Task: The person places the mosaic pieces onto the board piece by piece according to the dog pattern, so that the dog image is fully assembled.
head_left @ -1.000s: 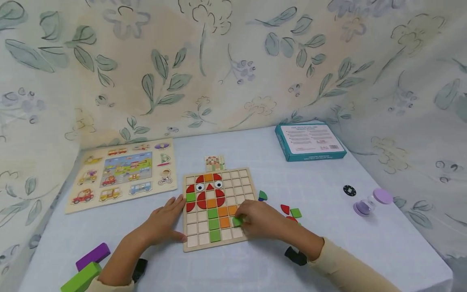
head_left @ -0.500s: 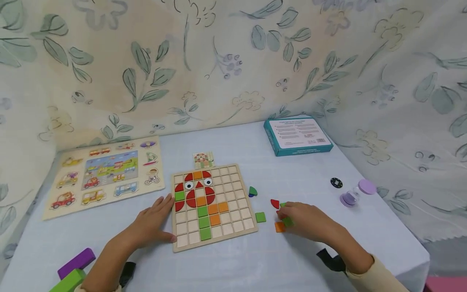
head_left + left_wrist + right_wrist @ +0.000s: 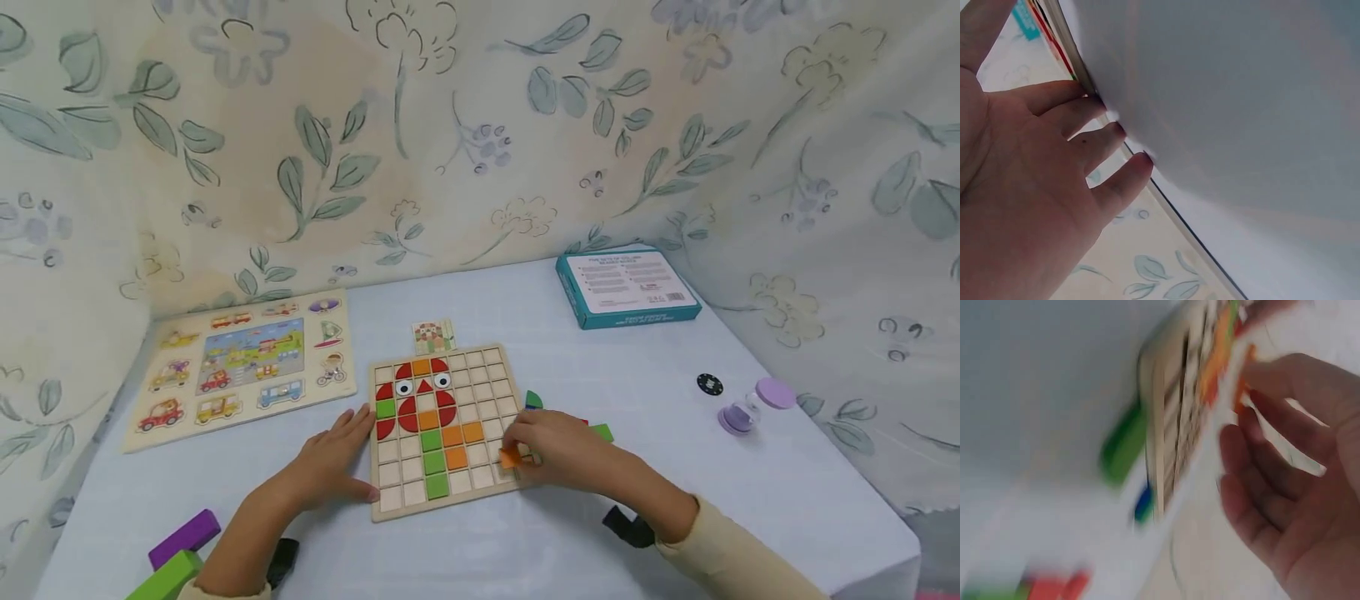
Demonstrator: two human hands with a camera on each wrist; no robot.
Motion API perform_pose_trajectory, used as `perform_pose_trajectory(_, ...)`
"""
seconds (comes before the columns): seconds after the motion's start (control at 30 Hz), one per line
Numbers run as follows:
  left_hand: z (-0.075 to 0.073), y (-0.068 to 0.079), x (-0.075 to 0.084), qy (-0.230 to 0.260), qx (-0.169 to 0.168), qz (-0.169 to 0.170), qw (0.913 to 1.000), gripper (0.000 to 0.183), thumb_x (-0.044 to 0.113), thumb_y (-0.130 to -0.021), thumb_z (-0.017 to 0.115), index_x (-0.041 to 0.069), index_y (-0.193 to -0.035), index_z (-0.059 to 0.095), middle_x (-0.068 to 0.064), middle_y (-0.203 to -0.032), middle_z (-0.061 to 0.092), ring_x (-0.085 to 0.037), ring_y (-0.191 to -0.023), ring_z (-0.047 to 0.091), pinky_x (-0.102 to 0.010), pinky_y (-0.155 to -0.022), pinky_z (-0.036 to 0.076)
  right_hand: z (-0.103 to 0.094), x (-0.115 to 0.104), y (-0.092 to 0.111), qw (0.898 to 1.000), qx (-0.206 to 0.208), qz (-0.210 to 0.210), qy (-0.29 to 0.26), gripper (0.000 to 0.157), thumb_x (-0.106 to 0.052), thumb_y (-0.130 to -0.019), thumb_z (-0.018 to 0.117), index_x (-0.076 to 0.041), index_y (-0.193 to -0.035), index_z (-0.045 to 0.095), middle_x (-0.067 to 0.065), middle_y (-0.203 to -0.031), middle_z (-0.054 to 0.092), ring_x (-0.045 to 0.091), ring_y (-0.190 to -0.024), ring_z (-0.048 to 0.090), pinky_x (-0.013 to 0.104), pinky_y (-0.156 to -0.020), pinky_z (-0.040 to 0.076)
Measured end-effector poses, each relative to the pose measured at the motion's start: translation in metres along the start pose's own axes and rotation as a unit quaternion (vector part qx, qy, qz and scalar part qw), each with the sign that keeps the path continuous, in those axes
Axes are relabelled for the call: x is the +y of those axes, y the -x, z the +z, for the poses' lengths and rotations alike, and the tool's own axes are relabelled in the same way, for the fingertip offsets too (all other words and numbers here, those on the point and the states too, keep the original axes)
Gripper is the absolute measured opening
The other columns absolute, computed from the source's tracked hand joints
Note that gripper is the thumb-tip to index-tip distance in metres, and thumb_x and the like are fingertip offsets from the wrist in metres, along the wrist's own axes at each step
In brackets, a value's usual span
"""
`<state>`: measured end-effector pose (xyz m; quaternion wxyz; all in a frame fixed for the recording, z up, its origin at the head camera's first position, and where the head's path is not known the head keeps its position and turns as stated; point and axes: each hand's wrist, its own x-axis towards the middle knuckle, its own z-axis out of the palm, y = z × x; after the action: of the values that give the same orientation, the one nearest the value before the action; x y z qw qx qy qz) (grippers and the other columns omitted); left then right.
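Note:
My right hand [image 3: 562,450] pinches an orange square tile [image 3: 510,457] between thumb and fingers, close over the right side of the wooden grid board [image 3: 480,482]. In the right wrist view the orange tile [image 3: 1243,378] stands edge-on at the fingertips. Red, orange and green tiles form a figure with two round eye pieces [image 3: 404,387] on the board's left half. My left hand [image 3: 330,458] lies spread along the board's left edge, fingertips touching it; the left wrist view shows these fingers [image 3: 1125,181] extended. A small picture card [image 3: 433,337] lies behind the board.
Loose pieces, among them a green tile [image 3: 602,432] and a green quarter-round [image 3: 533,400], lie right of the board, partly behind my right hand. A vehicle puzzle [image 3: 247,358], teal box [image 3: 637,318], black disc [image 3: 709,384], small lilac-lidded container [image 3: 742,415] and purple block [image 3: 184,538] surround it.
My right hand has left a green tile beside the board, reached right to the loose pieces, and come back to the board with an orange tile. The left hand stays at the board's edge.

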<state>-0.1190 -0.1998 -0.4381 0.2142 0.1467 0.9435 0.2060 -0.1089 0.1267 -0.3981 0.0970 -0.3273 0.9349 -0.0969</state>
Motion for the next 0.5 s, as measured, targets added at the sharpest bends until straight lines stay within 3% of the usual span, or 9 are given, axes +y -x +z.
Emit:
perform_pose_trajectory(0.17, 0.003, -0.002, 0.001, -0.003, 0.000, 0.000, 1.0000, 0.111, 0.048, -0.055, 0.079, 0.010, -0.144, 0.023, -0.008, -0.151, 0.017, -0.033, -0.138, 0.007, -0.061, -0.104, 0.015, 0.018, -0.011, -0.033, 0.999, 0.002, -0.035, 0.006, 0.022, -0.024, -0.077, 0.071, -0.019, -0.098, 0.067, -0.007, -0.096, 0.060, 0.006, -0.083, 0.053, 0.015, -0.071, 0.047)
perform_pose_trajectory(0.3, 0.001, 0.000, 0.002, -0.011, 0.007, 0.005, 0.9999, 0.112, 0.048, -0.055, 0.080, 0.009, -0.143, 0.024, -0.009, -0.150, 0.019, -0.034, -0.138, 0.008, -0.061, -0.104, 0.016, 0.024, -0.013, -0.037, 0.999, 0.009, -0.037, 0.001, 0.020, -0.022, -0.077, 0.070, -0.019, -0.097, 0.069, -0.007, -0.097, 0.061, 0.007, -0.087, 0.054, 0.016, -0.073, 0.048)
perform_pose_trajectory(0.5, 0.000, 0.003, 0.000, -0.012, 0.012, 0.007, 0.9998, 0.112, 0.047, -0.054, 0.080, 0.007, -0.143, 0.025, -0.012, -0.149, 0.020, -0.036, -0.137, 0.009, -0.063, -0.102, 0.016, 0.018, -0.013, -0.038, 0.999, 0.011, -0.043, 0.000, 0.018, -0.026, -0.078, 0.070, -0.021, -0.095, 0.072, -0.009, -0.094, 0.062, 0.007, -0.089, 0.054, 0.018, -0.077, 0.047)
